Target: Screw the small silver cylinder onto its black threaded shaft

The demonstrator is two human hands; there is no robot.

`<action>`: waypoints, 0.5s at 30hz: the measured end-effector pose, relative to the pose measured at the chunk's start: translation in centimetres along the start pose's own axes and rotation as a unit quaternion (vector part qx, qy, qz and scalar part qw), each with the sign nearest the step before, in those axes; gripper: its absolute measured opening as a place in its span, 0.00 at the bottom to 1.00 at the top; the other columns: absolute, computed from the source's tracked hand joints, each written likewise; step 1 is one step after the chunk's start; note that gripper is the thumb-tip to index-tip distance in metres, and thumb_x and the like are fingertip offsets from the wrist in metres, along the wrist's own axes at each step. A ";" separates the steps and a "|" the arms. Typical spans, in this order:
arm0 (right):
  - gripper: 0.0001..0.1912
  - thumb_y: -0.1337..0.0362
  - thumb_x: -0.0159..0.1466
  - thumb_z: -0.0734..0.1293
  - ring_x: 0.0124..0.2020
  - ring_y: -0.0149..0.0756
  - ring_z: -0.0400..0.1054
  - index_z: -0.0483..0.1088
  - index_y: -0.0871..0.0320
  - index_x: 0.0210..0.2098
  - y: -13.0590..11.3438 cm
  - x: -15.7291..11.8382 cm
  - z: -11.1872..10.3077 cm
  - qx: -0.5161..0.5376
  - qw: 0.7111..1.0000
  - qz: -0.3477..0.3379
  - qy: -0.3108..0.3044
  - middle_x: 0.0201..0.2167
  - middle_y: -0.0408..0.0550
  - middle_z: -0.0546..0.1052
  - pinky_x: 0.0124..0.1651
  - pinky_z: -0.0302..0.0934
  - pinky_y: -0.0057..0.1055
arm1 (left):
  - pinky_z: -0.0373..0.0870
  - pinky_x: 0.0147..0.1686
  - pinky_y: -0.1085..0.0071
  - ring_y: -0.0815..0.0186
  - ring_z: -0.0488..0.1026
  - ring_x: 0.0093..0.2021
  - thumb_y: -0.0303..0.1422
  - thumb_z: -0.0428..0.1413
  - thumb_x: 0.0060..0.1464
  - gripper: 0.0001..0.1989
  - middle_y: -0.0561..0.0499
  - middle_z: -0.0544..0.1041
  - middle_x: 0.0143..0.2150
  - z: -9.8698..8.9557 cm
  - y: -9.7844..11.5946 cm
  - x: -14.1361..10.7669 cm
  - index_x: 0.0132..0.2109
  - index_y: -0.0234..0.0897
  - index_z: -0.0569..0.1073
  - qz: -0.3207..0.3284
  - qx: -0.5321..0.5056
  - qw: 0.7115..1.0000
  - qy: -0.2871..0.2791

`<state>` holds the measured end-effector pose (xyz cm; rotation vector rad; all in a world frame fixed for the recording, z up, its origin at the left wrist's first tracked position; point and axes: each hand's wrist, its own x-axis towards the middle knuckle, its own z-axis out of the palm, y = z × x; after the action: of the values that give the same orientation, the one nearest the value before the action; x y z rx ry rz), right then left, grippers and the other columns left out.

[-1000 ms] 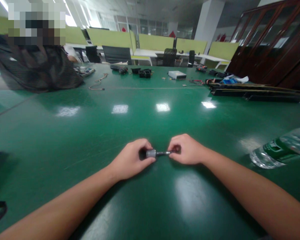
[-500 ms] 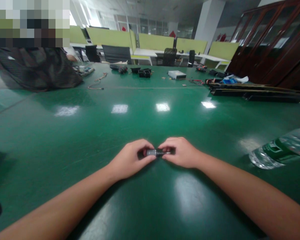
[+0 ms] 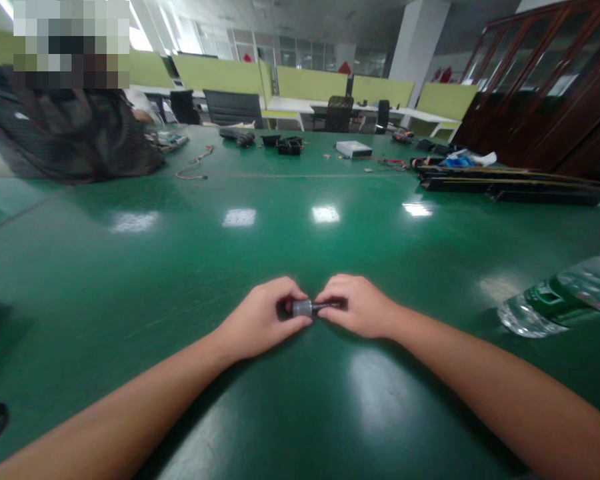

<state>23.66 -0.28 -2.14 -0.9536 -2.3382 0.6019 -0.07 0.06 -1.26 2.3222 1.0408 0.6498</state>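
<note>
My left hand [image 3: 260, 320] is closed round a small grey cylinder [image 3: 303, 307], thumb and fingers on its sides, just above the green table [image 3: 300, 393]. A thin dark rod [image 3: 326, 305] lies in line with the cylinder and points to the right. My right hand [image 3: 361, 308] pinches this rod between thumb and fingers, its far end partly hidden in the palm. The two hands almost meet in the middle. Whether rod and cylinder are one tool or two joined parts, I cannot tell.
A clear water bottle with a green label [image 3: 555, 297] lies at the right. Back left stands a dark bag [image 3: 80, 140], a blurred-out person behind it. Cables [image 3: 195, 163], black parts [image 3: 289, 145], a white box [image 3: 353, 149] and long black strips [image 3: 510, 183] line the far side.
My right hand has shifted very slightly left and its grip on the dark rod has turned a little. The left hand stays nearly still on the grey cylinder.
</note>
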 end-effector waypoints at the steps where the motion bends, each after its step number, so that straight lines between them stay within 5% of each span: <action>1: 0.06 0.67 0.62 0.71 0.38 0.35 0.71 0.79 0.59 0.39 0.0 0.0 -0.1 -0.002 1.000 0.005 0.002 0.36 0.48 0.80 0.43 0.63 0.30 | 0.68 0.35 0.70 0.65 0.73 0.34 0.36 0.63 0.54 0.09 0.52 0.75 0.35 0.0 0.0 0.0 0.40 0.37 0.74 0.001 0.002 1.000 0.000; 15: 0.05 0.70 0.58 0.72 0.30 0.30 0.69 0.79 0.60 0.35 0.5 -0.4 -1.3 0.011 0.999 0.036 0.004 0.30 0.45 0.77 0.35 0.61 0.26 | 0.69 0.35 0.70 0.65 0.72 0.34 0.36 0.61 0.56 0.08 0.52 0.75 0.35 -0.2 0.3 0.0 0.41 0.38 0.75 0.005 0.001 1.000 0.003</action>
<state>25.00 -0.01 -1.56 -1.0325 -2.2936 0.6494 0.00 -0.04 -0.89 2.3296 1.0332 0.6614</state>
